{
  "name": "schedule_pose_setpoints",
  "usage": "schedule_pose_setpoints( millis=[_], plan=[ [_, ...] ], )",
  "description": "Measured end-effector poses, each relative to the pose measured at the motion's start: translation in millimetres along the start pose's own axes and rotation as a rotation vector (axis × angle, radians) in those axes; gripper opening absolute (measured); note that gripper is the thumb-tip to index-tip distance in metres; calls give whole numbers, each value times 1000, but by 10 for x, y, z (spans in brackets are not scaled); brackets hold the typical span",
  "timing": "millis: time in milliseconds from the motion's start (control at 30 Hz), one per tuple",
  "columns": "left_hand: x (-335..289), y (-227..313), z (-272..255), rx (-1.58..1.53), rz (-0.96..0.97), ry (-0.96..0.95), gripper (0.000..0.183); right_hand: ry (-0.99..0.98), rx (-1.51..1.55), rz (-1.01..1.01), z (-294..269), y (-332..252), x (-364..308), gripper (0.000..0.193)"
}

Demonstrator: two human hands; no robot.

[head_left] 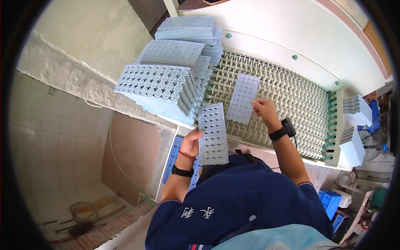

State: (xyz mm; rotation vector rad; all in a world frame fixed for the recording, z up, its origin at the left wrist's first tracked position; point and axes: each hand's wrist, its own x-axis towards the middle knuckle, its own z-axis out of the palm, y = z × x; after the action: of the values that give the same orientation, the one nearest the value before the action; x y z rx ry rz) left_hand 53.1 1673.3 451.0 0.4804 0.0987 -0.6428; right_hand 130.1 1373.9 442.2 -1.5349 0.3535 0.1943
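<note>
My left hand (191, 142) is closed on the side edge of a pale grey-blue circuit board panel (213, 135), patterned with rows of round discs. That panel is held up in front of my body, near the conveyor's front edge; whether more than one sheet is in the hand I cannot tell. A similar panel (243, 98) is over the white roller conveyor (291, 112). My right hand (266, 112) pinches this second panel by its right edge, with the fingers curled. Whether the panel's underside touches the rollers is hidden.
Tall stacks of like panels (152, 83) stand at the conveyor's left end, beside a rough wall ledge (79, 68). Smaller stacks (352, 148) sit past its right end. A white machine cover (287, 33) rises behind. Blue crates (329, 202) are at lower right.
</note>
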Motion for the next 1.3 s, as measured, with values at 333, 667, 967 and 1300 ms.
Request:
schedule_pose_setpoints(
  millis=[333, 667, 967, 1300],
  plan=[
    [6, 1, -82, -41, 23, 7, 55, -62, -309, 17, 512, 10, 153, 21],
    [157, -25, -32, 59, 38, 108, 48, 140, -298, 45, -545, -32, -112, 22],
    [579, -145, 249, 366, 30, 118, 51, 230, -409, -134, -784, -101, -530, 25],
    [980, -466, 422, 357, -66, 55, 44, 132, -21, -76, -931, 129, -615, 21]
  ],
)
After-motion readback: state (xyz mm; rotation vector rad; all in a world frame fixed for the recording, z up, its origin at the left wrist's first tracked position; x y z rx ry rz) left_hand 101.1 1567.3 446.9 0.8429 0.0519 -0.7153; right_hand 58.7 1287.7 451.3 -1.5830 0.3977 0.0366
